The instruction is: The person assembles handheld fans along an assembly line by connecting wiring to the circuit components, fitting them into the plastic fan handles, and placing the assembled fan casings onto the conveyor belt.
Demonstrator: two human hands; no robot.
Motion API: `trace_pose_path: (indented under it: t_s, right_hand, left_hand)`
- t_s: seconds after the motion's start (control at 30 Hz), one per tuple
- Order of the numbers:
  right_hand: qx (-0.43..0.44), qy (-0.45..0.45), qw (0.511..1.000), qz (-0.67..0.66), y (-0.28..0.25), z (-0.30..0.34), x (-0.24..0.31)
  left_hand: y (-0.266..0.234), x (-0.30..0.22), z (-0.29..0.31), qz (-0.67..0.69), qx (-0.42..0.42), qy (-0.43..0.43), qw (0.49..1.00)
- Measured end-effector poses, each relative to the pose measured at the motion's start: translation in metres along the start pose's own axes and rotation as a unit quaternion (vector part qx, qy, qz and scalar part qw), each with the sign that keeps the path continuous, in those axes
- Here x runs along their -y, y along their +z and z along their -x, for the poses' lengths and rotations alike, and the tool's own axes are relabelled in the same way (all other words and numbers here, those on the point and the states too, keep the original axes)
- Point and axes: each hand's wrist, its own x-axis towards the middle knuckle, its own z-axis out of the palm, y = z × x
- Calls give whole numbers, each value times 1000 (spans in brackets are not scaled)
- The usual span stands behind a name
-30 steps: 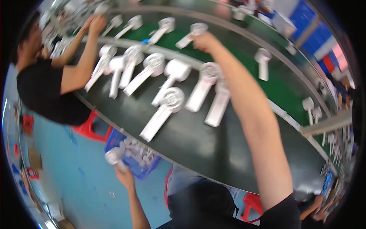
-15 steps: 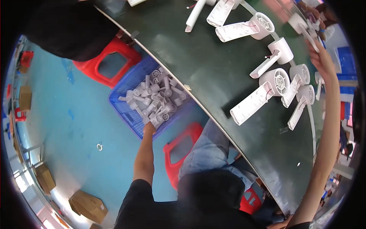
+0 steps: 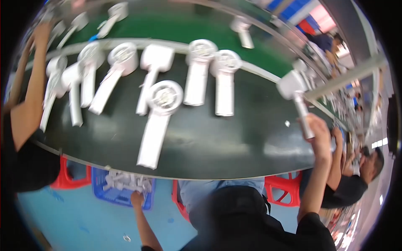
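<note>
While the person (image 3: 236,217) sits at its near edge, the dark tabletop (image 3: 234,146) hogs most of the view, with a green belt (image 3: 176,27) running past the far edge behind a pale rail (image 3: 261,72). One co-worker (image 3: 31,96) is at the tabletop's left end, another (image 3: 349,184) off the right end. Red stools (image 3: 281,183) poke out below the near edge, and so does a blue basket (image 3: 109,198), over toward the left corner.

Progress-wise, eight white fan-shaped parts (image 3: 160,119) are already out on the tabletop, mostly strung along the far edge toward the left corner, with one lying closer to the near edge. A few similar parts (image 3: 112,20) sit spread out on the belt. The basket has a pile of loose white pieces (image 3: 125,182) in it, so there's probably a fair bit left. Whether any of the eight are finished is too blurry to call.

A ninth one, the raised white part (image 3: 299,100), is up over the tabletop's right end, round head on top, handle down. The right hand (image 3: 318,130) has its fingers closed around the handle's lower end. The left hand (image 3: 136,199) is down at the basket's right side; can't tell if it's gripping anything. Tiniest bit: a white scrap (image 3: 287,124) lying toward the tabletop's right end.
</note>
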Motion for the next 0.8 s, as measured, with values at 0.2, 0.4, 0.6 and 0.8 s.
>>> trace_pose_path:
  t_s: [0.2, 0.4, 0.6, 0.8]
  right_hand:
    - [120, 47, 983, -131, 61, 17, -50]
    - [102, -5, 994, -40, 61, 27, -55]
    - [48, 28, 997, -57, 1, 29, -100]
    - [-31, 78, 982, -168, -52, 16, -148]
  left_hand:
    - [-281, -252, 145, 322, 284, 186, 884]
    - [-344, -463, 164, 295, 80, 470, 828]
    - [-349, -584, 124, 114, -162, 560, 805]
    - [-324, -609, 87, 99, -38, 543, 833]
